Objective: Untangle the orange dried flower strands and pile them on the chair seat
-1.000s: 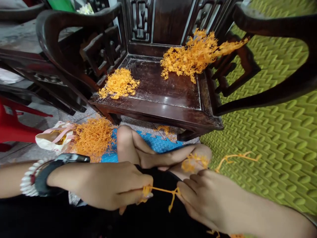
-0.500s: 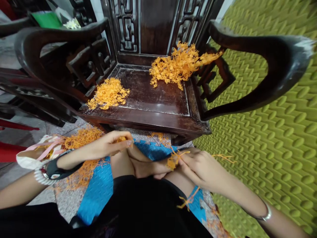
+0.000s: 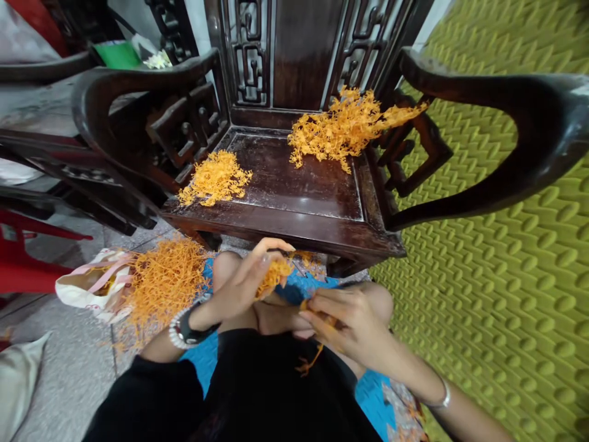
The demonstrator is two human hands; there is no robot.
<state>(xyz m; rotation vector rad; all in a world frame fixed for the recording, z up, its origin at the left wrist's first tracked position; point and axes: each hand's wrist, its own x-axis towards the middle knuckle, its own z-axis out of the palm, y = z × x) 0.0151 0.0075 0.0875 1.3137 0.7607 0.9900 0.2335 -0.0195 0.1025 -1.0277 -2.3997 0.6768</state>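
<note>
My left hand (image 3: 242, 285) is curled around a small clump of yellow-orange branching pieces (image 3: 275, 274) above my lap. To its right, my right hand (image 3: 356, 319) is closed on an orange stringy strand (image 3: 313, 361), whose end dangles below the fingers. The two hands are close together but apart. On the dark wooden chair seat ahead lie a small yellow-orange pile (image 3: 216, 178) at the left and a larger, longer pile (image 3: 340, 129) at the right. A big heap of thin orange strands (image 3: 168, 279) is on the floor by my left arm.
The carved wooden chair (image 3: 285, 215) stands just in front of my knees. A white cloth bag with pink handles (image 3: 76, 291) leans by the heap. Blue foam mat (image 3: 368, 393) lies beneath me, a yellow-green textured mat (image 3: 497, 294) to the right. A red stool (image 3: 27, 264) is at far left.
My left hand has moved right, with its clump now showing between the fingers. The right hand has shifted slightly left and closed more around its strand. The view has turned a little left.
</note>
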